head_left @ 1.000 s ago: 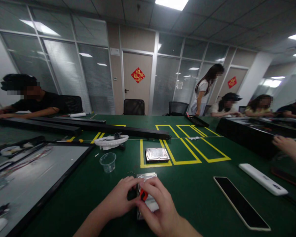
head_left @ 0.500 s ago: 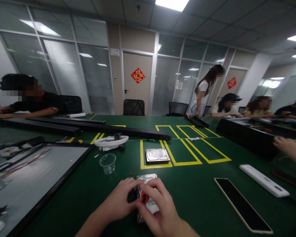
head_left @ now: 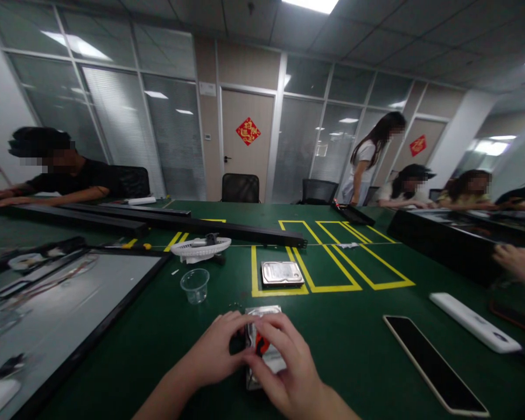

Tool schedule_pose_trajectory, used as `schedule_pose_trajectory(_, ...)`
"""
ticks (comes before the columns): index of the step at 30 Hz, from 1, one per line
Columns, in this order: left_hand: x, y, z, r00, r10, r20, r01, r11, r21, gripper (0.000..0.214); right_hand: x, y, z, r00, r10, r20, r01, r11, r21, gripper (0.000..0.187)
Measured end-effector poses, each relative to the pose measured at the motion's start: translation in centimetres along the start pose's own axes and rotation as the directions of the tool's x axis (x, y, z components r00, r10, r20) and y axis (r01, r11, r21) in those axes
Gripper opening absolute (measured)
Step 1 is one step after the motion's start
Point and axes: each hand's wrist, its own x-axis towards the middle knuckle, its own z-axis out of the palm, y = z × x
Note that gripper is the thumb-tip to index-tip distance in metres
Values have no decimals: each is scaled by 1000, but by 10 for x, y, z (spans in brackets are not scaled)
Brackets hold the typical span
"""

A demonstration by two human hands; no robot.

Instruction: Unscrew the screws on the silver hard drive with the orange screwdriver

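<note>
A silver hard drive (head_left: 265, 311) lies on the green table right in front of me, largely covered by my hands. Over it, my right hand (head_left: 291, 361) is closed, thumb and fingers curled around a small orange-and-black object (head_left: 261, 345) whose exact kind is hidden. My left hand (head_left: 216, 347) bends in from the other side, its thumb and fingertips meeting those of my right hand; what it pinches, if anything, is covered. Small dark bits (head_left: 234, 305) lie at the drive's upper left. Farther off, a second hard drive (head_left: 282, 273) rests inside a yellow taped outline.
A clear plastic cup (head_left: 195, 287) and a white ring-shaped part (head_left: 201, 248) stand left of centre. A large grey panel (head_left: 109, 291) fills the left. On the right lie a phone (head_left: 435, 364), a white power strip (head_left: 475, 322) and a black case (head_left: 441, 245), touched by another person's hand.
The view has shifted slightly, moving the scene a little rightward. Both hands remain over the near hard drive, and the orange-and-black object appears a bit turned between the fingers.
</note>
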Motion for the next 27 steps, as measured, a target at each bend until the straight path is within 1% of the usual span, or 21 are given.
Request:
schedule_pose_trajectory(3,0,-1,1,1000,-4,-7,4,1000,2,50,2,-2,-1,1000,12,-20,-13,1000,-28,64)
schedule_pose_trajectory(7,0,3,-1,1000,-14,3,14,1000,-2,50,-3,-2,-3,999,13,32,-12,999,-47,68)
schedule_pose_trajectory(10,0,5,-3,1000,-27,2,27,1000,9,54,-7,-2,-4,998,47,40,-44,996,-76,71)
schedule_pose_trajectory(14,-1,6,-4,999,-51,15,51,999,10,50,-6,-2,-4,996,84,30,-83,996,-30,73)
schedule_pose_trajectory(18,0,6,-4,998,-57,23,57,998,-5,56,-5,0,-1,999,45,21,-45,999,-1,73)
schedule_pose_trajectory(22,1,6,-5,998,-46,38,47,999,-10,57,-3,-1,1,999,48,-6,-48,999,25,67)
schedule_pose_trajectory(27,0,4,-2,999,-24,22,25,999,-26,56,3,-6,-1,1000,-9,20,7,998,66,77)
